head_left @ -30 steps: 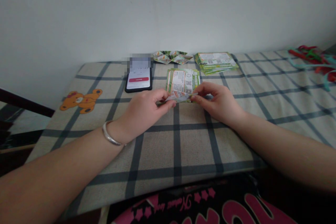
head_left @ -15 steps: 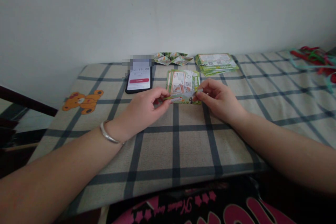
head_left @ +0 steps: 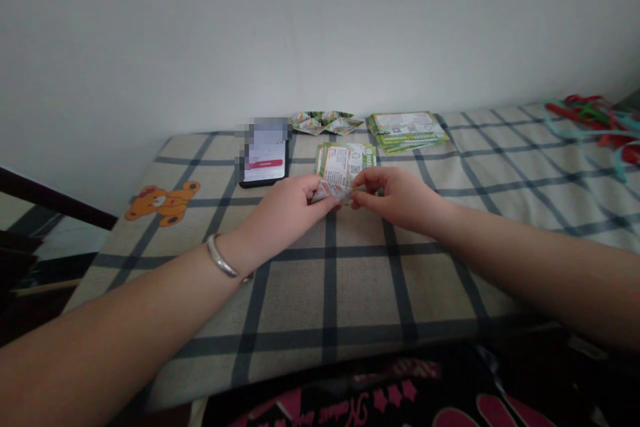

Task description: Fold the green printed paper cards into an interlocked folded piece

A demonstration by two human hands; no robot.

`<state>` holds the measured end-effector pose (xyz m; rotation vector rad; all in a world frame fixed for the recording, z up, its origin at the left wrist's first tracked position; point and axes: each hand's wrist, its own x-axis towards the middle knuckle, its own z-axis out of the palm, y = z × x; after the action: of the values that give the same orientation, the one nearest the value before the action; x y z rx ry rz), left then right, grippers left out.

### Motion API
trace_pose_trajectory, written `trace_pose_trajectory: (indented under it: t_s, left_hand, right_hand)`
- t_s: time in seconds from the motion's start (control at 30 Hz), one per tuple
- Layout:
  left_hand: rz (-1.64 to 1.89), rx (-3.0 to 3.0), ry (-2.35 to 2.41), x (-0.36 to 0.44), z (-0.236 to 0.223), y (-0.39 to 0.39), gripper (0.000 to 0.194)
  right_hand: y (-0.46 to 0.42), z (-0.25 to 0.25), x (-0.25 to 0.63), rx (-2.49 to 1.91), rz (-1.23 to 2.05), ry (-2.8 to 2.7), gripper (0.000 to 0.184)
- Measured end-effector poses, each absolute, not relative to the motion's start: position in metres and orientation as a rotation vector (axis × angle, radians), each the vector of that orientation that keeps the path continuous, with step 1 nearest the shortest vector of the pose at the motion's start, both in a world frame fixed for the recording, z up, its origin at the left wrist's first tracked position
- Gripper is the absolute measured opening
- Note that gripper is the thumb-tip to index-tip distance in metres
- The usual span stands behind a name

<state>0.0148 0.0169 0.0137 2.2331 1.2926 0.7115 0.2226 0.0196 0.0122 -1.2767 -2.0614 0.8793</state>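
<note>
The left hand [head_left: 286,207] is pinching the left end of a small folded paper [head_left: 328,191], its thumb lying across the near side and its other fingers mostly hiding behind. The right hand [head_left: 403,197] is closing thumb and forefinger at the paper's right end; each grip is leaving hardly any gap, and the fingertips are covering both ends, so the exact fold is staying hard to make out. The paper is sitting between the hands, in front of a small stack of printed cards [head_left: 343,159], whose near edge the paper and fingers are hiding; whether the two are touching is not showing clearly.

Behind, near the wall [head_left: 320,27], some folded pieces [head_left: 325,123] are lying beside a larger pile of cards [head_left: 410,130], their print being too small to read. A phone [head_left: 265,172] is lying to the left, blocky blurring covering its upper part. A bear figure [head_left: 163,205] is showing farther left on the checked cloth [head_left: 295,293] covering the table. Tangled ribbons [head_left: 595,117] are running out of view at the right edge, and the frame is cutting off both forearms.
</note>
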Motion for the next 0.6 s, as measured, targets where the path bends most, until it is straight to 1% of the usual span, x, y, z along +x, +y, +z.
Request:
trace_pose_trajectory:
  t_s: [0.17,0.33,0.47,0.6]
  left_hand:
    - [0.756,2.273,1.395,0.024,0.022,0.020,0.012]
    - [0.724,2.286,1.488,0.022,0.015,0.018,0.012]
    - [0.856,2.257,1.411,0.018,0.006,0.015,0.012]
    - [0.976,2.346,1.359,0.017,0.003,0.011,0.013]
  right_hand:
    - [0.026,0.014,0.218,-1.276,0.706,-2.057,0.013]
    - [0.028,0.001,0.217,-1.216,0.723,-1.958,0.012]
    - [0.026,-0.002,0.219,-1.156,0.720,-1.923,0.012]
    - [0.023,0.000,0.220,-1.128,0.633,-1.981,0.010]
